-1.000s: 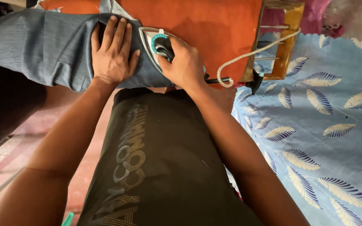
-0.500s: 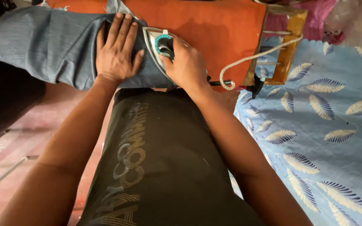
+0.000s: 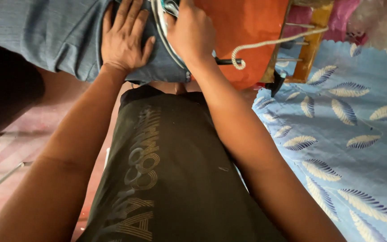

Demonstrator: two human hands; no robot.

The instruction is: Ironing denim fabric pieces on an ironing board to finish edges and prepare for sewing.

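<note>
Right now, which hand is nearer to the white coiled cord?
The right hand. It grips the iron, and the white coiled cord loops just to its right. The left hand lies flat on the grey garment, on the iron's far side.

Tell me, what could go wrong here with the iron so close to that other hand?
The left hand lies flat on the grey-blue cloth, right beside the iron that the right hand grips. If the iron slides left, it could burn those fingers. The white cord loops over the edge of the orange board; it might snag and jerk the iron.
</note>
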